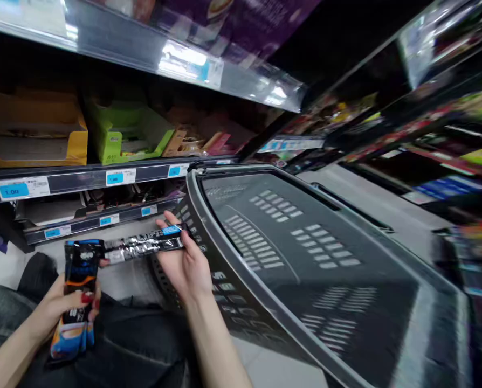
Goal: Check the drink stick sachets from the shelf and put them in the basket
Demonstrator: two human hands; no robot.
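My left hand [57, 307] is closed around a few black, orange and blue packets [77, 283], stacked and held upright above my lap. In my right hand [186, 264] are long, narrow black-and-silver sachets [144, 245], gripped at one end between thumb and fingers. Their other end reaches left to the stacked packets and touches or overlaps them; which of the two, I cannot tell. The print on both is too blurred to read. Right beside my right hand stands a grey plastic shopping basket [245, 288] with slotted walls.
Ahead, a low shelf edge [83, 175] with price labels carries a yellow display box [77, 148] and a green display box [111, 143]. A higher shelf edge [115, 40] juts out above. Blurred goods fill shelves on the right. My knees are below my hands.
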